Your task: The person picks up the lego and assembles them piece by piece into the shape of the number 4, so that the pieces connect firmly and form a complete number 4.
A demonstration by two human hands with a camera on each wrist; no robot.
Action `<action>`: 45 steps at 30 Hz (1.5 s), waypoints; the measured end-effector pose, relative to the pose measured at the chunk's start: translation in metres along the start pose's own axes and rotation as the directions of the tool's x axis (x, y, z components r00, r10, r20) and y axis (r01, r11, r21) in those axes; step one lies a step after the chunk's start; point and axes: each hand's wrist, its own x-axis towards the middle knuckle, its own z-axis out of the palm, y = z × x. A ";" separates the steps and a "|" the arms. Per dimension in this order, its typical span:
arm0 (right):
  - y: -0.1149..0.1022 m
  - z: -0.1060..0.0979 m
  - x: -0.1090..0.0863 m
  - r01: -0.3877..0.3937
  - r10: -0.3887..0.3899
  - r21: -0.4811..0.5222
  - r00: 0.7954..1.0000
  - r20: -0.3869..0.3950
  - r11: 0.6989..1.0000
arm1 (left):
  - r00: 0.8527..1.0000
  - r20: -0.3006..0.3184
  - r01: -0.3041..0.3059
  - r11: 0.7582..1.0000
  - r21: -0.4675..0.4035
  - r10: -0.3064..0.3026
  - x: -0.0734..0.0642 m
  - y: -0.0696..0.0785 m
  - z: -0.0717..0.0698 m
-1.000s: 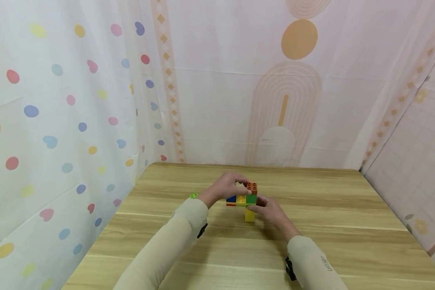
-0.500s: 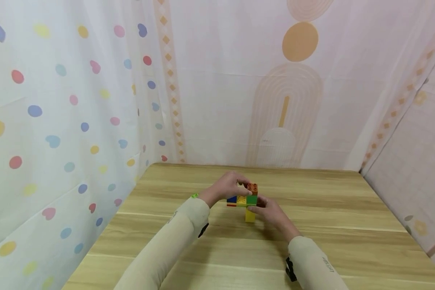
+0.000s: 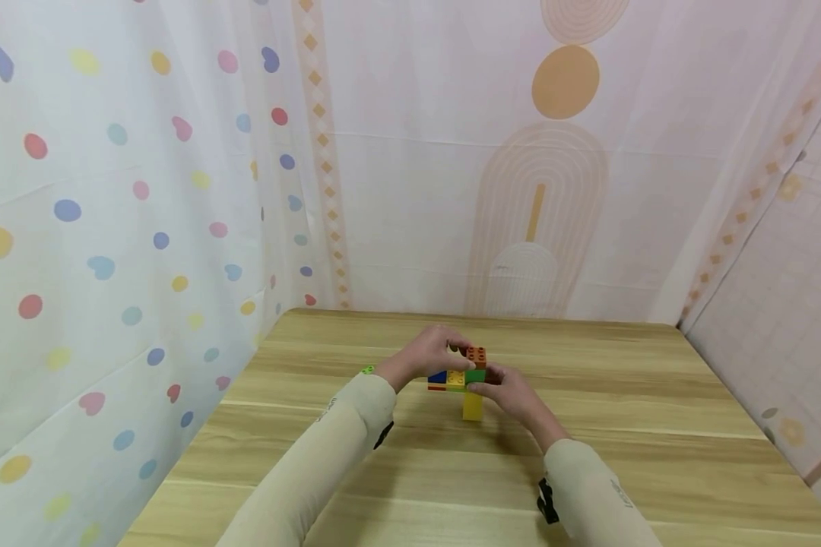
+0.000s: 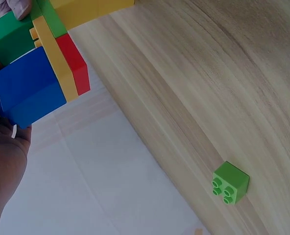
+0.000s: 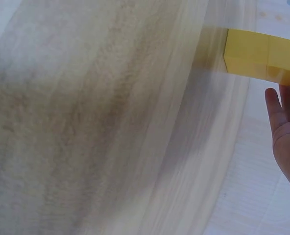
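A small structure of toy building bricks stands on the table. Its base is a yellow column, also filling the top right of the right wrist view as yellow bricks. Above it come a green brick and an orange-brown brick on top. A yellow plate juts out to the left, with a blue brick above and a red piece beneath. My left hand pinches the orange-brown brick. My right hand grips the structure from the right, its thumb near the green brick.
A loose light green brick lies on the wooden table, left of the structure and partly behind the left sleeve in the head view. Patterned curtains hang behind the table and along its left.
The right thumb has shifted slightly upward along the structure. The left hand stays on the orange-brown brick, and the bricks keep their arrangement.
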 end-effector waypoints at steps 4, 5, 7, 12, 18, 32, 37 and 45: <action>0.003 0.001 0.001 0.009 -0.009 -0.003 1.000 -0.005 1.000 | 1.000 0.001 0.005 1.000 -0.004 -0.005 0.000 0.000 0.000; 0.004 0.001 0.001 0.013 -0.013 -0.005 1.000 -0.007 1.000 | 1.000 0.002 0.010 1.000 -0.008 -0.010 0.000 -0.001 0.000; 0.007 0.002 0.002 0.023 -0.023 -0.003 1.000 -0.009 1.000 | 1.000 0.001 0.017 1.000 -0.020 -0.016 0.000 -0.001 0.000; 0.011 0.004 0.003 0.037 -0.037 -0.001 0.999 -0.017 0.999 | 0.999 0.001 0.042 0.998 -0.040 -0.042 -0.001 -0.002 0.001; 0.011 0.006 0.002 0.025 -0.026 -0.009 0.999 -0.025 1.000 | 0.999 0.005 0.043 0.998 -0.056 -0.042 -0.003 -0.005 0.001; 0.010 0.008 0.002 -0.008 0.009 0.034 0.999 -0.039 0.999 | 0.984 -0.113 0.117 0.977 -0.179 -0.138 -0.019 -0.027 -0.034; 0.009 0.008 0.001 -0.020 0.022 0.045 0.999 -0.048 0.999 | 0.965 -0.165 0.168 0.966 -0.196 -0.202 -0.028 -0.042 -0.048; 0.011 0.008 0.001 -0.022 0.025 0.068 0.998 -0.049 0.997 | 0.905 -0.265 0.262 0.927 -0.270 -0.333 -0.051 -0.080 -0.051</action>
